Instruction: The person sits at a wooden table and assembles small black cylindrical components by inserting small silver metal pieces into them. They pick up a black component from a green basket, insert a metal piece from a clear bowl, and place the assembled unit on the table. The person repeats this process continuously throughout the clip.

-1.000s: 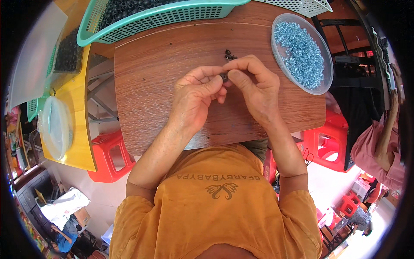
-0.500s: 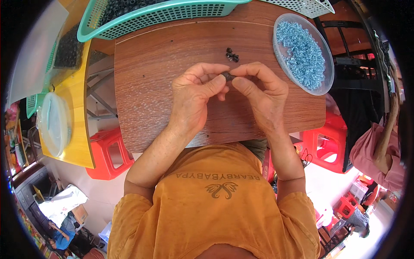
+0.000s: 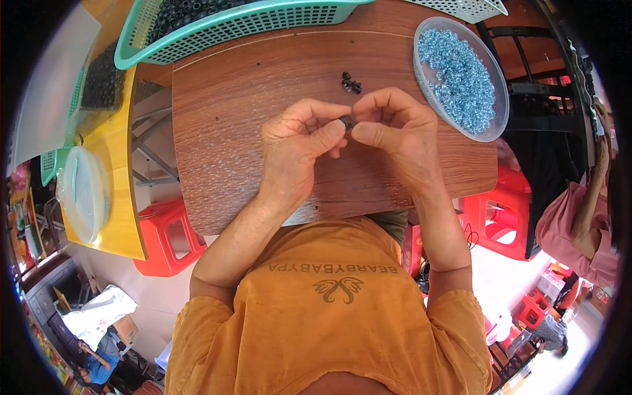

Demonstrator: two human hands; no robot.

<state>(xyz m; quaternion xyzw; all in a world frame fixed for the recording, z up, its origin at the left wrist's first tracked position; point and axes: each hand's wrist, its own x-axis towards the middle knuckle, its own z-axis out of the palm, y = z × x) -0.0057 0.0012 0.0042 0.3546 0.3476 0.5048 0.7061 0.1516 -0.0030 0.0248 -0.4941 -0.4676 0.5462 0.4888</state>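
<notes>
Above the table, a small dark rounded piece (image 3: 347, 122) sits between my two hands at chest level. My left hand (image 3: 289, 145) pinches it between thumb and forefinger, the other fingers curled behind. On its right side, the bent thumb and forefinger of my right hand (image 3: 409, 135) come up against the same piece; the fingertips hide part of it. Just beyond my fingers, a little cluster of black pieces (image 3: 351, 83) lies on the brown wooden tabletop (image 3: 227, 131).
A round clear tub (image 3: 501, 118) of light-blue translucent pieces stands at the right. Along the far edge sits a green basket (image 3: 276, 25) of black ring-like parts. A yellow table (image 3: 122, 191) adjoins on the left, with red stools (image 3: 168, 237) below. A person's arm (image 3: 589, 197) shows at far right.
My right thumb and forefinger have shifted slightly and spread a little wider at the dark piece. My left hand keeps its pinch. The whole view has moved slightly.
</notes>
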